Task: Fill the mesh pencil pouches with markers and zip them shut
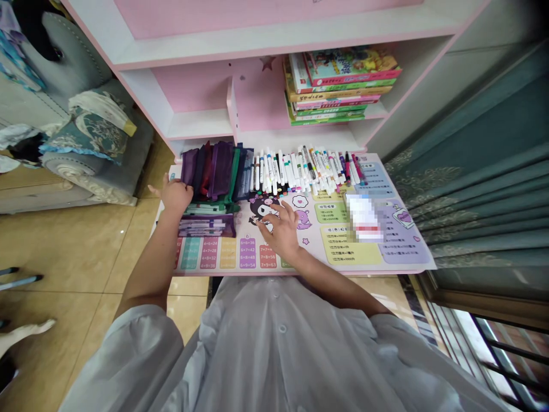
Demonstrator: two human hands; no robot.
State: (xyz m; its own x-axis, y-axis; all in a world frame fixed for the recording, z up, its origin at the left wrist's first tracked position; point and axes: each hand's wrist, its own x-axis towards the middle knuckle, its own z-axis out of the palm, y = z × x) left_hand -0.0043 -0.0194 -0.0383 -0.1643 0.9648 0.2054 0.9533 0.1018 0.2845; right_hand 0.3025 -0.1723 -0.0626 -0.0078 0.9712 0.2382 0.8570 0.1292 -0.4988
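Fabric pouches (221, 171), stacked, L hand (176, 194) touching, R hand (278, 230) on glossy mat (345, 252)

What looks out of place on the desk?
The markers lie in a loose, crisscrossed heap on the printed study mat, unlike the orderly pencil cases beside them, which the left hand touches.

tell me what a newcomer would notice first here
A long row of colored markers lies across the back of a printed multiplication desk mat, beside stacked purple and green pencil cases that the left hand touches. The right hand rests on the mat. Stacked picture books sit on the pink shelf above.
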